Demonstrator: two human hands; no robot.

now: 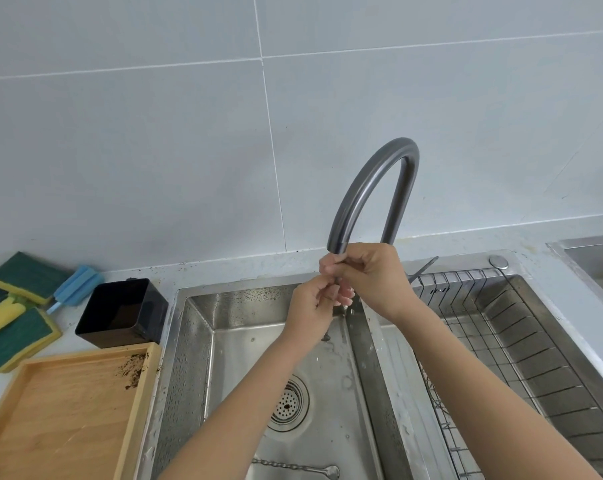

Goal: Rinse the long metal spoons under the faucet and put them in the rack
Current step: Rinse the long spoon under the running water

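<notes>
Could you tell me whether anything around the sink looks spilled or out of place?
Yes: dark crumbs lie scattered in the far right corner of the wooden tray, left of the sink. Also, one long spoon lies loose on the basin floor.

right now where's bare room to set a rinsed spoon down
The wire rack right of the hands looks bare. The wooden tray is mostly bare, with crumbs at its far corner. It's crowded under the faucet, where both hands work.
</notes>
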